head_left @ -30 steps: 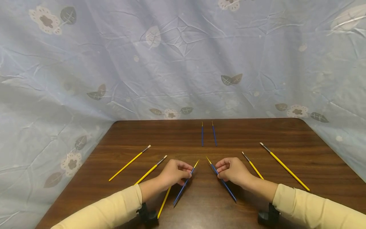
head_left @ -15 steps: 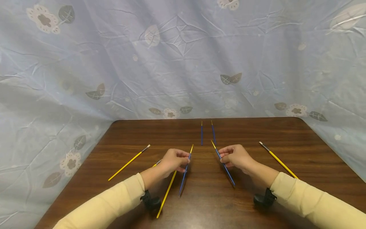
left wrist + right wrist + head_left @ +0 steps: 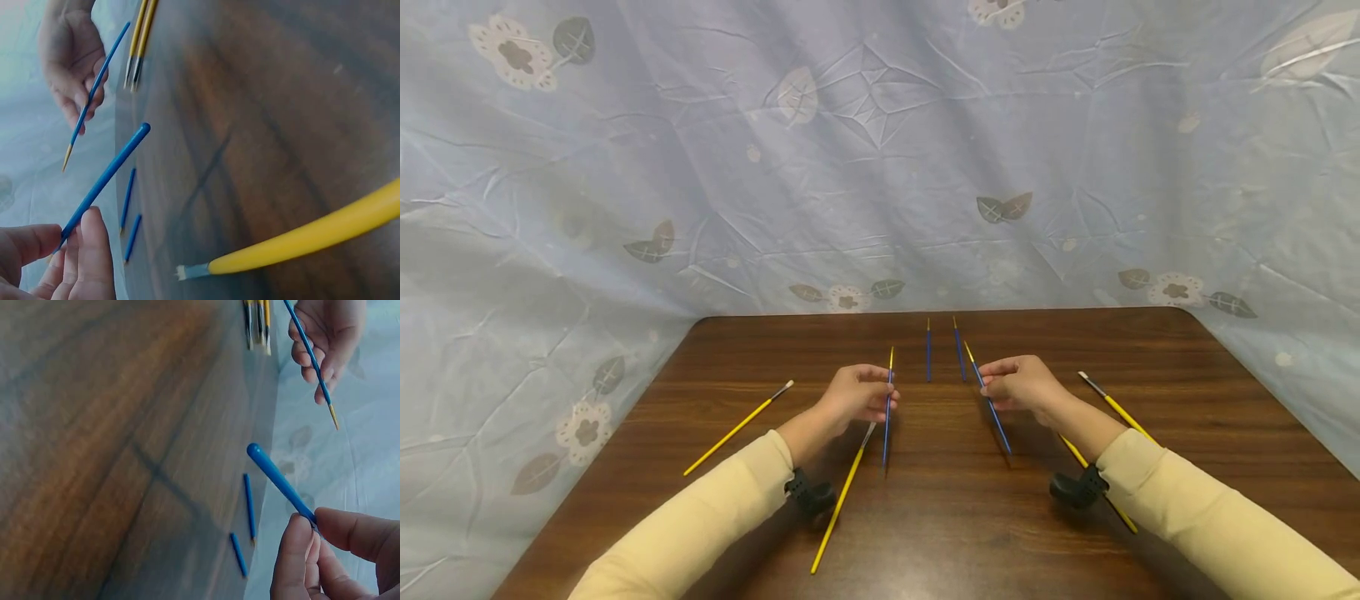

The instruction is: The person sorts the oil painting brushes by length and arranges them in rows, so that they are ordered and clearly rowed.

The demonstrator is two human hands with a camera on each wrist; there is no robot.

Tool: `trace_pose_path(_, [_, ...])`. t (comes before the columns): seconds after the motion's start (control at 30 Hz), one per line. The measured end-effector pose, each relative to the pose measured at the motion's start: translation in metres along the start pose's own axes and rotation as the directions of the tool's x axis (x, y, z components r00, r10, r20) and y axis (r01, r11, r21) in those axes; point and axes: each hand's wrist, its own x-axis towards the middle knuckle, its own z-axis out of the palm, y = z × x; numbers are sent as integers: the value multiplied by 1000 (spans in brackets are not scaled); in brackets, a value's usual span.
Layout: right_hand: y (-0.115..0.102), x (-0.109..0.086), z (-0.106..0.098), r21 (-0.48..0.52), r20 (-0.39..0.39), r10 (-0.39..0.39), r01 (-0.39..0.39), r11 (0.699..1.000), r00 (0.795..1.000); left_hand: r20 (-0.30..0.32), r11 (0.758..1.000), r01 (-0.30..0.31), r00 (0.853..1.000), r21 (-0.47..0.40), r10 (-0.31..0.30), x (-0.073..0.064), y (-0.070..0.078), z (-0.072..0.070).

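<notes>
My left hand pinches a thin paintbrush with a blue handle between thumb and fingertips. Its yellow tip points toward the far edge, and in the left wrist view the handle end angles up over the table. Opposite, my right hand pinches a matching blue paintbrush, tilted with its tip far and leaning left. Between the hands and farther back, two more blue paintbrushes, a left one and a right one, lie side by side on the wooden table.
A yellow paintbrush lies at the left, and another yellow paintbrush is beside my left wrist. At the right lie a yellow paintbrush and one partly under my right forearm. A patterned cloth hangs behind the table.
Both hands have moved forward toward the far edge and apart, carrying their blue paintbrushes to either side of the two at the back. The left paintbrush has turned more upright in the head view.
</notes>
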Motion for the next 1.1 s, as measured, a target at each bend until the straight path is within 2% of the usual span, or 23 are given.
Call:
trace_pose_path(0.33, [1,20,-8,23,-40,46,-45,999,998,-3,994,46,999,-96,-46,31,3,-6])
trace_pose_path(0.63, [-1,40,-18,37,-62,48,-45,998,997,-15,992,85,996,-94,-87,54,11,-10])
trace_pose_path(0.83, [2,58,-24,45,-100,55,-50,998,993,-47,995,78,996,-61,-81,72,10,-11])
trace_pose_path(1.1, [10,76,-25,56,-133,69,-62,997,989,-130,995,60,989,-79,-69,95,2,-12])
